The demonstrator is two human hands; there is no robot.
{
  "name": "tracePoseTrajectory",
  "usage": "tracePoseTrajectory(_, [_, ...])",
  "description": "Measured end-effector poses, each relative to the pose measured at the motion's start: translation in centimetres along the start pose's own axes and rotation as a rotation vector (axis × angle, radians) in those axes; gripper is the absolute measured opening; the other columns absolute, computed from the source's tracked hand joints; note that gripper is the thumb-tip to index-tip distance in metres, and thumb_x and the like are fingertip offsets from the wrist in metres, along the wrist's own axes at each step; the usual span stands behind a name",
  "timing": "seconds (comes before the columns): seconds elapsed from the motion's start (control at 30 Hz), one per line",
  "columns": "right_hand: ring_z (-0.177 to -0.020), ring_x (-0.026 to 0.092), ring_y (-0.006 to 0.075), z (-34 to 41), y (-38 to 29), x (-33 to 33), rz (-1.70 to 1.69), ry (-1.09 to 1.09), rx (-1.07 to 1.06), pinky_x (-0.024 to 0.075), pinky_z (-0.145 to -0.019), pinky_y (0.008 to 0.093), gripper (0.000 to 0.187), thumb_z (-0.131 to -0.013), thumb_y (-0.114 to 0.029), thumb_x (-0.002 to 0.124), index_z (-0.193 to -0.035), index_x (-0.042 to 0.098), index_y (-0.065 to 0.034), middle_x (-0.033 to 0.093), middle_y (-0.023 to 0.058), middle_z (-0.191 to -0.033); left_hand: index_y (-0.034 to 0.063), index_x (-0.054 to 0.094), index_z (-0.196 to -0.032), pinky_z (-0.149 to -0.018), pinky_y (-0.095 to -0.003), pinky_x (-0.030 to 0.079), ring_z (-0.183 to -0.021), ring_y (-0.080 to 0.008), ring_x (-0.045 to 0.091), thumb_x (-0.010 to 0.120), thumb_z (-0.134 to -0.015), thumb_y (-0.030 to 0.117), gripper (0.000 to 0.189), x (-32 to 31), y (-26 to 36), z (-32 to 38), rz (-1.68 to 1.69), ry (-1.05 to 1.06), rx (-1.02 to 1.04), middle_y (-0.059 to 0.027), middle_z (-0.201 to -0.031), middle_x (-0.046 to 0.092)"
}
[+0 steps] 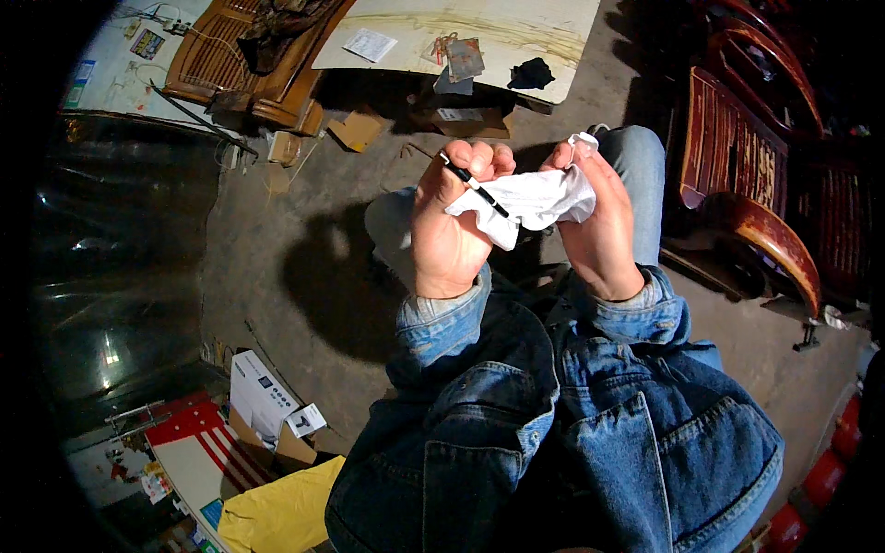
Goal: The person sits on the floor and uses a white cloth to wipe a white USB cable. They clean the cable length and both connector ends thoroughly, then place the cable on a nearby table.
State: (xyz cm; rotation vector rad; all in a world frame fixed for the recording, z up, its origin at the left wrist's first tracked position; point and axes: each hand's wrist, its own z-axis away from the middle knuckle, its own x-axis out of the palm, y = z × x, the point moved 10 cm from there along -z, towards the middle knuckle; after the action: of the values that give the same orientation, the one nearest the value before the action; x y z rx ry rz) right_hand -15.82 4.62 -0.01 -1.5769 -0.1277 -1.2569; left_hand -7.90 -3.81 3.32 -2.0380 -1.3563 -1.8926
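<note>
A crumpled white cloth [532, 200] stretches between my two hands above my knees. My left hand [456, 214] grips its left end and also holds a thin black stick-like tool with white bands [473, 184], which slants across the cloth. The tool's exact kind is unclear. With my right hand [598, 207] I pinch the cloth's other end, and a small loop of white material [582, 142] stands up at the thumb tip. Parts of the fingers of both hands are hidden behind the cloth and palms.
Ahead stands a white table [463, 27] with paper, scissors and a black cloth [531, 73]. A worn wooden armchair [740, 152] is at right. Cardboard boxes [358, 129] lie on the floor ahead; a white printed box [259, 394] and yellow bag [280, 508] are at lower left.
</note>
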Motion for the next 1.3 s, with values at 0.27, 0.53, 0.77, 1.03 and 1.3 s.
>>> tracePoseTrajectory(0.27, [-0.077,0.051,0.0097,-1.2,-1.1,-2.9,-0.074,0.052,-0.071,0.0414,-0.069,0.0231,0.021,-0.096,-0.024,0.042,-0.090,0.053,-0.0081,0.053,-0.0004,-0.080,0.0137,0.051,-0.098,-0.103,-0.0382,0.031,-0.106,-0.0207,0.045,0.061,-0.087,0.025,0.019,-1.2,0.6,-0.1,0.018,0.062,-0.002,0.0002,-0.092,0.050])
tracePoseTrajectory(0.53, [-0.082,0.054,0.0111,-1.0,0.3,-2.6,0.128,0.102,0.048,0.0424,-0.073,0.0250,0.029,-0.097,-0.030,0.040,-0.091,0.057,-0.0078,0.057,0.0014,-0.089,0.0073,0.056,-0.105,-0.097,-0.0361,0.035,-0.096,-0.0182,0.050,0.060,-0.088,0.019,0.022,-3.2,0.9,-0.1,0.032,0.205,0.015,-0.0028,-0.092,0.055])
tracePoseTrajectory(0.77, [-0.081,0.049,0.0068,0.1,5.6,1.9,0.420,-0.393,0.136,0.0413,-0.073,0.0227,0.030,-0.098,-0.025,0.042,-0.111,0.054,-0.0013,0.057,-0.0004,-0.093,0.0045,0.059,-0.109,-0.068,-0.0212,0.046,-0.077,-0.0093,0.054,0.058,-0.090,0.020,0.024,-6.3,0.8,0.4,-0.303,0.493,-0.005,-0.0039,-0.091,0.060])
tracePoseTrajectory(1.03, [-0.073,0.047,0.0085,-0.1,4.5,2.1,0.613,-0.398,-0.093,0.0412,-0.067,0.0255,0.026,-0.098,-0.020,0.041,-0.089,0.055,-0.0008,0.055,0.0024,-0.075,0.0018,0.059,-0.106,-0.063,-0.0201,0.043,-0.073,-0.0095,0.053,0.050,-0.094,0.025,0.028,-4.6,-1.0,-0.1,-0.510,0.345,-0.108,-0.0072,-0.087,0.064])
tracePoseTrajectory(1.3, [-0.083,0.051,0.0074,0.3,6.5,2.0,0.369,-0.501,0.191,0.0415,-0.078,0.0228,0.032,-0.099,-0.026,0.039,-0.110,0.055,-0.0007,0.058,-0.0010,-0.093,0.0015,0.057,-0.098,-0.079,-0.0263,0.043,-0.083,-0.0164,0.058,0.051,-0.094,0.028,0.027,-5.7,4.4,-1.3,-0.432,0.403,0.187,-0.0055,-0.082,0.060])
